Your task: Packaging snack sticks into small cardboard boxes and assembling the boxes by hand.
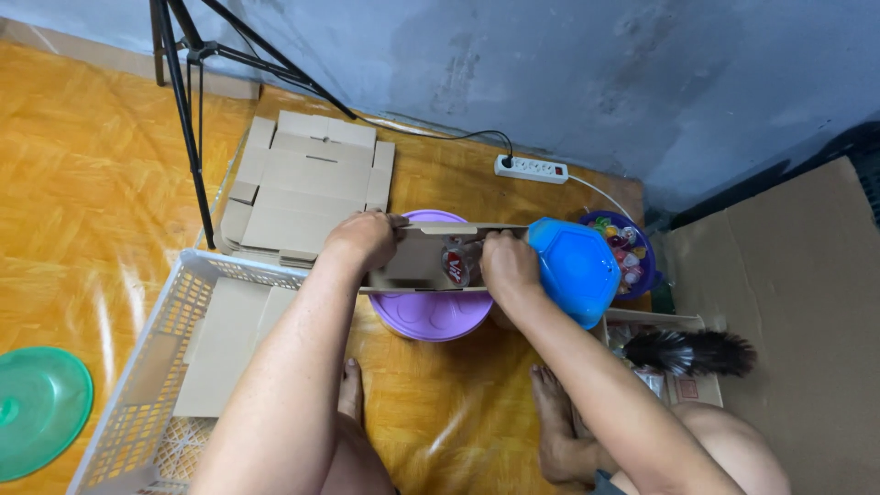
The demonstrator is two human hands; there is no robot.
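Observation:
My left hand [364, 237] grips the left end of a small open cardboard box [414, 258] held over a purple round lid [431, 316]. My right hand [510, 264] is at the box's open right side, fingers around a small clear bottle with a red label [456, 262] that sits inside the box. A blue lid [576, 269] lies just right of my right hand.
Flat cardboard blanks [307, 188] are stacked on the orange floor. A white plastic crate [137, 403] holds more cardboard. A purple tub of small items [632, 252], a power strip [531, 169], a tripod leg [188, 119], a green lid [37, 408] and a black feather duster [692, 353] surround me.

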